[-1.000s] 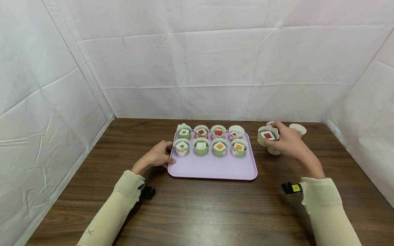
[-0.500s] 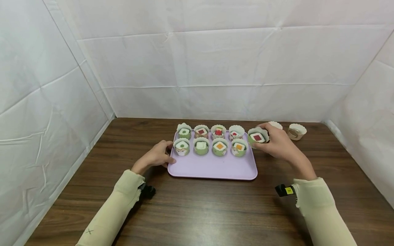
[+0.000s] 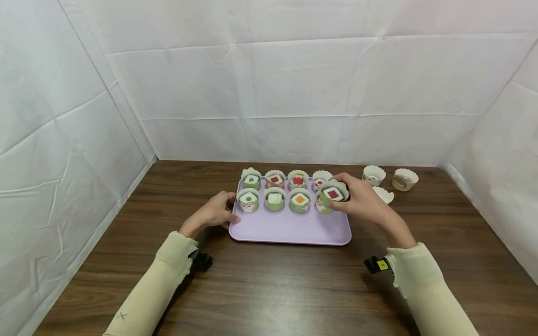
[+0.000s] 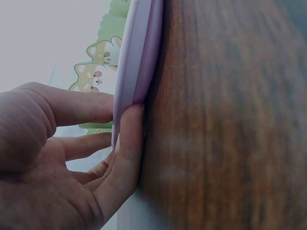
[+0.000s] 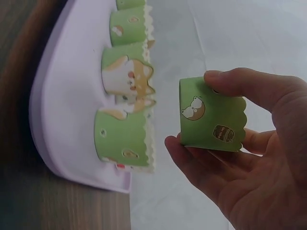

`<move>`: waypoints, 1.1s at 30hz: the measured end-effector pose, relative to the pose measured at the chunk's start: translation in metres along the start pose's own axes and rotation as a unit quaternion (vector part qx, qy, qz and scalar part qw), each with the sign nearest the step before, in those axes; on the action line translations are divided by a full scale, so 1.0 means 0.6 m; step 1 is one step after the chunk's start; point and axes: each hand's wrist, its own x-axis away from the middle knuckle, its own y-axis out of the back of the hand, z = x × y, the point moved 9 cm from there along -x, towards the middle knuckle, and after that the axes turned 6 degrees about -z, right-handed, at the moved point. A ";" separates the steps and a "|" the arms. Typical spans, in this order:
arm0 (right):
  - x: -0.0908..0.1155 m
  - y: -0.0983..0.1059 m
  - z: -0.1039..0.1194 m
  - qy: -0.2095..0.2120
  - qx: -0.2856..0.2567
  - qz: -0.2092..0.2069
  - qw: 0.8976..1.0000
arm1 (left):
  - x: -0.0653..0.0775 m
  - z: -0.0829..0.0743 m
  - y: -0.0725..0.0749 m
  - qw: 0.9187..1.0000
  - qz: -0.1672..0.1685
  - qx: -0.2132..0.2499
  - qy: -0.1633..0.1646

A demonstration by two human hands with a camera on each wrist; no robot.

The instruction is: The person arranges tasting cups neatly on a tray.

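My right hand (image 3: 365, 198) pinches a green paper baking cup (image 5: 213, 112) between thumb and fingers. Inside it lies a white square piece with a dark red centre (image 3: 333, 193). The cup is raised over the right side of a lilac tray (image 3: 290, 229), hiding most of a green cup behind it in the head view. In the right wrist view a gap shows between the held cup and the cups on the tray. With thumb and fingers, my left hand (image 3: 215, 210) grips the tray's left rim (image 4: 132, 72).
Two rows of filled baking cups (image 3: 275, 199) occupy the tray's back half; its front strip is bare. Right of the tray stand a white cup (image 3: 373, 175) and a brown cup (image 3: 405, 181), plus another pale cup (image 3: 384, 195) partly behind my hand. White sheeting (image 3: 294, 93) hangs behind the table.
My right hand has carried the green baking cup leftward, from beside the other cups on the right to above the tray. My left hand and the tray stay put.
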 end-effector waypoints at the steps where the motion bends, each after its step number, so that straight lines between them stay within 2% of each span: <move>1: -0.001 -0.003 0.003 0.002 -0.003 0.002 1.000 | 0.000 0.000 0.000 1.000 0.001 0.000 0.001; 15: -0.008 -0.055 0.043 0.018 -0.022 0.020 0.999 | 0.000 0.002 0.002 1.000 -0.001 0.003 0.004; 25: -0.013 -0.090 0.082 0.049 -0.034 0.036 0.998 | -0.001 0.004 0.001 1.000 -0.002 0.004 0.004; 33: -0.021 -0.132 0.123 0.067 -0.032 0.052 0.996 | -0.002 0.004 0.000 1.000 0.002 0.002 0.008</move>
